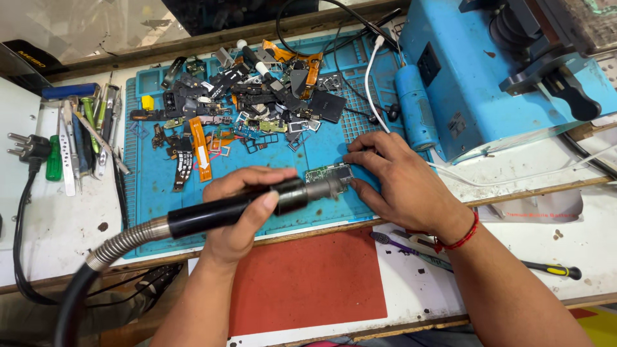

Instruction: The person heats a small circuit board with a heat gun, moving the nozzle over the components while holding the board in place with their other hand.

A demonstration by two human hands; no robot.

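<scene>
My left hand (241,209) grips a black hot-air wand (218,212) with a ribbed metal hose trailing to the lower left. Its metal nozzle (324,188) points right, just over a small green circuit board (329,173) lying on the blue work mat (154,193). My right hand (402,183) rests on the mat beside the board, fingertips pressing its right edge and holding it flat. A red thread is tied round that wrist.
A heap of phone parts, flex cables and metal frames (250,103) covers the mat's far half. Tweezers and screwdrivers (83,135) lie at left beside a black plug (29,149). A blue machine (488,71) stands at right. A red pad (308,283) lies near me.
</scene>
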